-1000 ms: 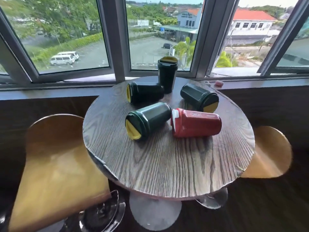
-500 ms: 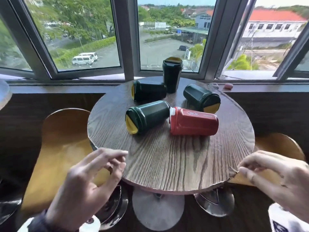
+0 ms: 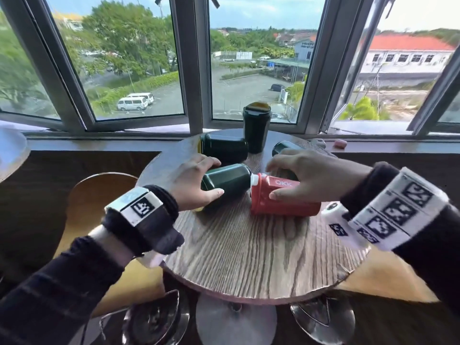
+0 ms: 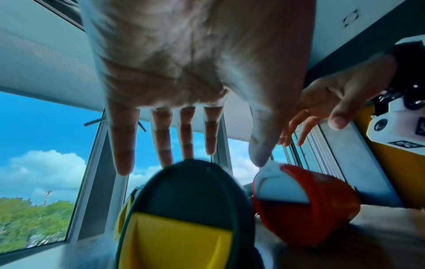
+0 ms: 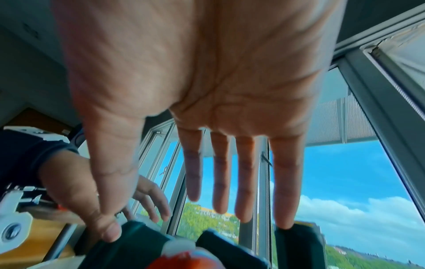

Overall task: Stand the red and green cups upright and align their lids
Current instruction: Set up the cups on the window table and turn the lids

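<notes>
Hands reach the fallen cups

The left hand [image 3: 193, 181] spreads straight fingers over the nearest green cup [image 3: 225, 181], lying on the table [image 3: 249, 245] with its yellow lid [image 4: 174, 240] toward the person. The right hand [image 3: 306, 176] hovers released over the red cup [image 3: 278, 200], also on its side; whether either grip touches, I cannot tell

The round table [image 3: 249, 250] had a matt wood-grain top with rough-looking dark streaks. The red cup [image 3: 286, 202] and the 4 green cups [image 3: 224, 179] looked like smooth, semi-glossy plastic. The stool bases [image 3: 156, 322] were shiny polished metal, the window frames [image 3: 194, 70] dull grey metal.
</notes>
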A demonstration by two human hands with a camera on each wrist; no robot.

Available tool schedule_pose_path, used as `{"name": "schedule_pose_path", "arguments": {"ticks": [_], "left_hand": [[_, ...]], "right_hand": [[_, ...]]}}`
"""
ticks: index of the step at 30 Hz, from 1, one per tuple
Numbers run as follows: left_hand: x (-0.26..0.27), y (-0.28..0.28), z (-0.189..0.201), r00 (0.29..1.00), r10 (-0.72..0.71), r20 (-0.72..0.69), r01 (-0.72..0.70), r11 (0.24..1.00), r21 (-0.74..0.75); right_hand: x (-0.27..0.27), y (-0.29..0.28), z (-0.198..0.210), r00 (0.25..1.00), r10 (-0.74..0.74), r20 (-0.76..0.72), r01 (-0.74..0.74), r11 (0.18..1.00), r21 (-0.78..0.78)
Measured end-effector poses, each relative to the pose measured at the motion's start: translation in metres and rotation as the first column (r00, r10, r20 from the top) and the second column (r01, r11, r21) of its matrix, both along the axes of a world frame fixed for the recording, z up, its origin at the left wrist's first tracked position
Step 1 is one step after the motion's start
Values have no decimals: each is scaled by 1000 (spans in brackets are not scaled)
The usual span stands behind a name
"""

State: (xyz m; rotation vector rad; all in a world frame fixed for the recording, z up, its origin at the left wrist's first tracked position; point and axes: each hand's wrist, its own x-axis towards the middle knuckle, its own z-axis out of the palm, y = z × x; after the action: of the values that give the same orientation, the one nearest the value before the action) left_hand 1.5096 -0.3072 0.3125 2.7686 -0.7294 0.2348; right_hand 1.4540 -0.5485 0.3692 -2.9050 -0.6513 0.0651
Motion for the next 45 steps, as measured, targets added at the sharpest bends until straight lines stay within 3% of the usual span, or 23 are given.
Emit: {"name": "schedule_pose_path", "arguments": {"ticks": [6, 12, 19, 26, 30, 40, 42, 45], "left_hand": [[35, -2, -28, 989, 3, -145, -12, 998, -66], [40, -3, -36, 981, -14, -193, 12, 1000, -11], [40, -4, -37, 985, -17, -172, 17, 1000, 4], [40, -4, -38, 986, -10, -166, 13, 1000, 16], [40, -5, -37, 987, -10, -160, 13, 1000, 17], [38, -4, -41, 992, -21, -124, 21, 1000, -5], [39, -4, -41, 992, -21, -126, 20, 1000, -8], [39, -5, -40, 992, -19, -121, 19, 1000, -2]], "right_hand": [[37, 13, -30, 996, -58, -63, 51, 993, -102], [47, 21, -49, 995, -79, -54, 69, 983, -169], [45, 17, -44, 993, -82, -80, 79, 996, -43], [41, 1, -31, 982, -167, 84, 141, 957, 255], [31, -5, -28, 967, -233, 104, 195, 938, 286], [12, -21, -44, 924, -368, 106, 250, 789, 561], [5, -24, -44, 925, -365, 104, 250, 792, 557], [-4, -27, -42, 916, -385, 108, 307, 851, 427]]}}
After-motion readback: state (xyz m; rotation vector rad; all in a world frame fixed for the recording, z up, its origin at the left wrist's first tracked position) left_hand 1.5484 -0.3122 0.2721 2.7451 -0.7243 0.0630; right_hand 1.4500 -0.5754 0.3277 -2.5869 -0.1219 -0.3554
